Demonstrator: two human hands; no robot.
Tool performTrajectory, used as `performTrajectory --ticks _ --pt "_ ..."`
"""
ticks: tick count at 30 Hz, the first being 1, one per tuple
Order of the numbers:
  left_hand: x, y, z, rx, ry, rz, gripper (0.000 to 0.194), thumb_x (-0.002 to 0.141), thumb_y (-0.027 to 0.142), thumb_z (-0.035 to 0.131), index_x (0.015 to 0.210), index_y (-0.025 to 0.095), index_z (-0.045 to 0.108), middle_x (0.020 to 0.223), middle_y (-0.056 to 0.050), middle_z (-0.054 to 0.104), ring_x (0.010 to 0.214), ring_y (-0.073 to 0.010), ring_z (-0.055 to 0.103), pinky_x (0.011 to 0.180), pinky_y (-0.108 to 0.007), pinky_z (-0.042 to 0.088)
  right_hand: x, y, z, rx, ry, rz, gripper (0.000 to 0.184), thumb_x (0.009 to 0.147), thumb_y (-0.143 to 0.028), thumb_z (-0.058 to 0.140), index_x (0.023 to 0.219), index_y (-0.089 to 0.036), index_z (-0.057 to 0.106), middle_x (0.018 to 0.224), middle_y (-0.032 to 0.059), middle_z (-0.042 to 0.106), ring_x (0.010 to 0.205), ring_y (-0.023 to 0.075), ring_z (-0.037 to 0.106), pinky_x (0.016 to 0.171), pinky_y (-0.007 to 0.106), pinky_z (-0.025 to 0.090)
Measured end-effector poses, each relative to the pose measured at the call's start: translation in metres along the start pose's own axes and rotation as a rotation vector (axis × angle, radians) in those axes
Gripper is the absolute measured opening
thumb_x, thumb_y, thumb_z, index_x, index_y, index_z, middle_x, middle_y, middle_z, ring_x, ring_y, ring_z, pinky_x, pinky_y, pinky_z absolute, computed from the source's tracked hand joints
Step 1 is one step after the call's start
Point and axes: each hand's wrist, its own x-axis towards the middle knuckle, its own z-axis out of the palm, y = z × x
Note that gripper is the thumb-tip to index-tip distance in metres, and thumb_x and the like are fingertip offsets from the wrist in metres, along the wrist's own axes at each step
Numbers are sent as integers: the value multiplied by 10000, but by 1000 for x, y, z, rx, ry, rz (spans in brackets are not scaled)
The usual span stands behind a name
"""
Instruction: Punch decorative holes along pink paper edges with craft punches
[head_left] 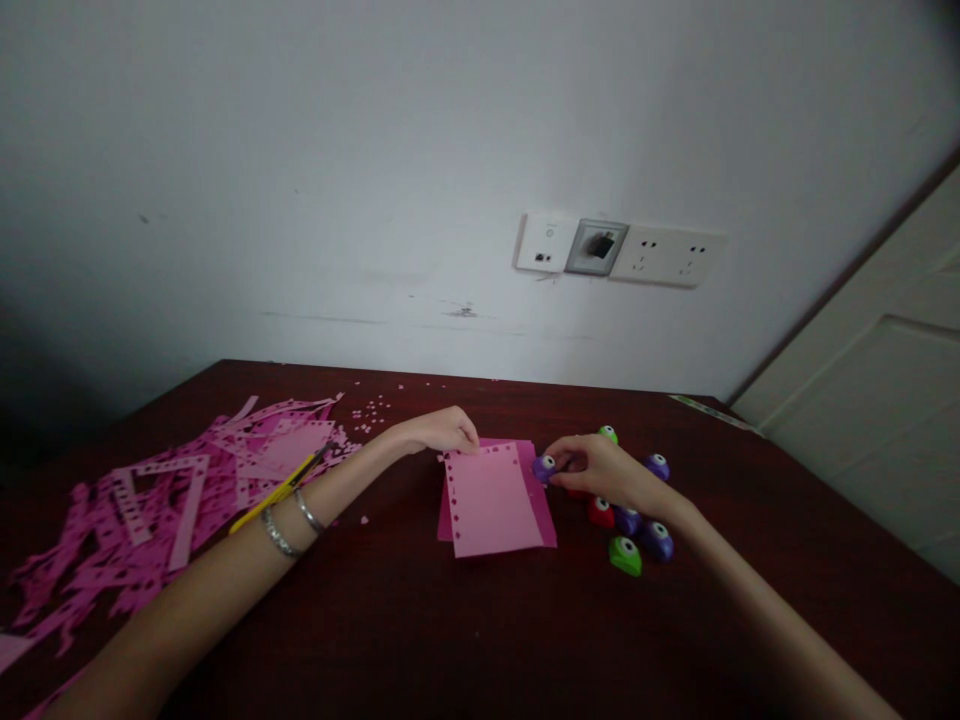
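Light pink paper [495, 505] with small shapes punched along its left and top edges lies over darker pink paper [546, 525]. My left hand [442, 430] is closed at the upper left corner of the light sheet, pinching its edge. In the fingers of my right hand [600, 468] is a small purple craft punch [544, 467], close to the sheets' upper right edge. Under and beside that hand sit more craft punches: a red one [601, 511], a green one [625, 556] and several purple ones [658, 541].
A heap of punched pink paper strips [187, 480] covers the left of the dark red table [390, 620]. A yellow cutter knife [277, 490] lies by my left forearm. Tiny paper cutouts [371, 412] are scattered behind it. Wall sockets [667, 255] are above the table.
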Motion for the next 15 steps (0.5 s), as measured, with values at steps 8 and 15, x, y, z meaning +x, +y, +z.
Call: performTrajectory --ticks 8,15 --pt "4 -5 4 -124 -28 -2 156 625 264 624 712 147 681 634 -13 607 582 -89 478 548 -237 344 4 10 5 -14 -15 -45 199 709 -202 605 899 -150 630 804 37 678 718 147 633 656 256 496" --pt "4 -7 4 -170 -32 -4 147 614 260 645 695 145 687 609 -9 605 557 -82 476 536 -233 348 3 10 9 -9 -26 -62 209 707 -206 604 906 -148 630 815 39 672 714 145 624 647 262 493"
